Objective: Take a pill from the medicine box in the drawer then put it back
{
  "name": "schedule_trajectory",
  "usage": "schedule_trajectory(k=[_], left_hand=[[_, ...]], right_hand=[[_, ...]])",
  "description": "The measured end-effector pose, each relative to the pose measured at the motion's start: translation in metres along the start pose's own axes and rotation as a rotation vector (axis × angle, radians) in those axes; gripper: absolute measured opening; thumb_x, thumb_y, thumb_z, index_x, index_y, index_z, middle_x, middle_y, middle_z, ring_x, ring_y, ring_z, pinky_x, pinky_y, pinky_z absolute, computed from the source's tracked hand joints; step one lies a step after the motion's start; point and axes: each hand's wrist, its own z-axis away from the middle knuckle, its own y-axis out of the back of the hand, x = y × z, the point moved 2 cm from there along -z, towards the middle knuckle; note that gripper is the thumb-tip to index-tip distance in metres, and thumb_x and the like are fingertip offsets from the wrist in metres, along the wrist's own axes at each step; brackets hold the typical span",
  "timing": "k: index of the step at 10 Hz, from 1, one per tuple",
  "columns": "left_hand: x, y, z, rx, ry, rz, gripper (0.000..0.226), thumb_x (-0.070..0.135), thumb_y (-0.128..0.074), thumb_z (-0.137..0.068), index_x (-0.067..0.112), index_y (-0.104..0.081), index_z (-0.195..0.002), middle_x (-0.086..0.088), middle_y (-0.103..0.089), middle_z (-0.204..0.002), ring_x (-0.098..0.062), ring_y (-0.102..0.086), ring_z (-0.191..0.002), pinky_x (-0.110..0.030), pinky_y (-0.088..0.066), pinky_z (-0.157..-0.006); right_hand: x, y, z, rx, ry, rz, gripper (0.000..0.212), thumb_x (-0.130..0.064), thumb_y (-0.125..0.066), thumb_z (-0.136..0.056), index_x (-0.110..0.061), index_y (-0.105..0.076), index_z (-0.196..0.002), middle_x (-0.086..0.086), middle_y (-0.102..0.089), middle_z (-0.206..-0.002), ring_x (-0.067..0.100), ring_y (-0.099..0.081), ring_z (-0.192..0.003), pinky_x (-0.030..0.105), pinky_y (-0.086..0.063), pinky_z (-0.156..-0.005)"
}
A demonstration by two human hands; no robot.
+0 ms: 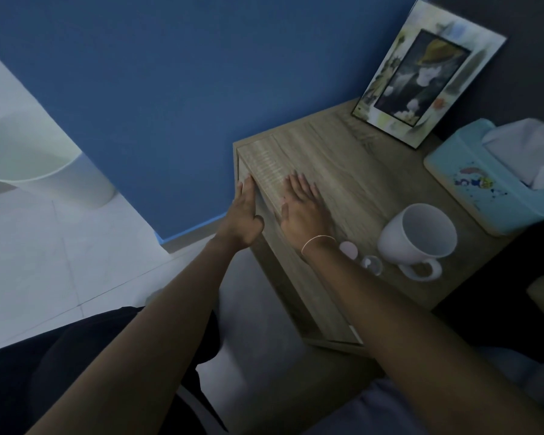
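Both my hands at the nightstand's front edge, drawer shut, medicine box not visible.

My left hand [244, 211] lies flat against the drawer front [296, 277], fingers straight and together at the top lip, holding nothing. My right hand [305, 208] is palm-down on the nightstand top [343, 158], fingers spread, empty; one thin bracelet [318, 241] on that wrist. Bare wood at 12 o'clock from my right hand, up to one picture frame [427, 73] at 1 o'clock. One white mug [418, 237] at 3 o'clock, two small round things [360, 257] between it and my wrist. One tissue box [490, 180] at 2 o'clock. Open floor at 9 o'clock, one white bin [44, 171] there.
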Motion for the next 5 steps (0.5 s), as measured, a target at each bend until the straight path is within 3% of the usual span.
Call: schedule_trajectory(k=[2, 4, 5], left_hand=[[0.005, 0.019, 0.025, 0.011, 0.001, -0.136, 0.073, 0.026, -0.038, -0.099, 0.007, 0.011, -0.150, -0.009, 0.012, -0.161, -0.026, 0.014, -0.148, -0.039, 0.001, -0.121], [0.016, 0.080, 0.081, 0.090, -0.040, -0.301, 0.067, 0.026, -0.034, -0.101, 0.004, 0.007, -0.150, -0.013, 0.010, -0.161, -0.029, 0.010, -0.149, -0.039, -0.001, -0.123], [0.022, 0.119, 0.110, 0.193, -0.010, -0.345, 0.067, 0.028, -0.035, -0.100, 0.004, 0.004, -0.150, -0.015, 0.006, -0.161, -0.031, 0.005, -0.149, -0.041, -0.005, -0.122]], right_hand=[[-0.003, 0.005, 0.002, -0.033, -0.017, -0.029, 0.060, -0.029, -0.016, -0.094, -0.005, -0.024, -0.148, 0.011, -0.024, -0.157, 0.023, -0.016, -0.147, 0.041, -0.010, -0.121], [-0.013, 0.029, -0.002, -0.271, -0.053, 0.008, 0.055, -0.019, -0.028, -0.099, -0.003, -0.015, -0.150, 0.014, -0.011, -0.160, 0.026, -0.008, -0.148, 0.042, -0.007, -0.120], [-0.028, 0.054, -0.003, -0.315, -0.085, 0.044, 0.051, -0.020, -0.032, -0.099, 0.000, -0.025, -0.145, 0.015, -0.024, -0.156, 0.031, -0.016, -0.145, 0.044, -0.013, -0.117]])
